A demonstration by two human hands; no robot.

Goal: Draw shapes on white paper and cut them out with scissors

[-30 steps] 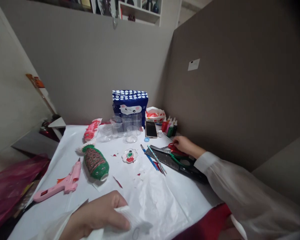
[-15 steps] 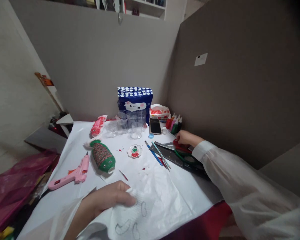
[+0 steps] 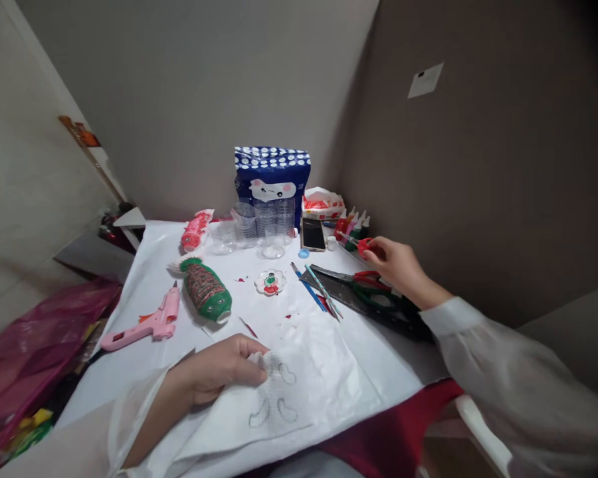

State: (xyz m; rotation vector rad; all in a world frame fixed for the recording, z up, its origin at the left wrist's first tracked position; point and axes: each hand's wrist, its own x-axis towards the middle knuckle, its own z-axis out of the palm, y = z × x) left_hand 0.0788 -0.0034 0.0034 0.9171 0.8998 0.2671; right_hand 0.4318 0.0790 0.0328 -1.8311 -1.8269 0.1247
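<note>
I see a worktop (image 3: 323, 355) spread with white covering. Beyond the left hand (image 3: 232, 368) lie a green fish figure (image 3: 206, 290) and, farther off, a red fish figure (image 3: 195, 232); to that hand's left I have a pink glue gun (image 3: 147, 325). Farther out, between the hands, sit a flower-shaped paint dish (image 3: 270, 282) and paintbrushes (image 3: 323, 293). Below the right hand (image 3: 396, 265) I make out a dark flat piece (image 3: 351, 302). Past both hands I find clear plastic cups (image 3: 266, 222), a phone (image 3: 313, 236) and paint bottles (image 3: 352, 234)
</note>
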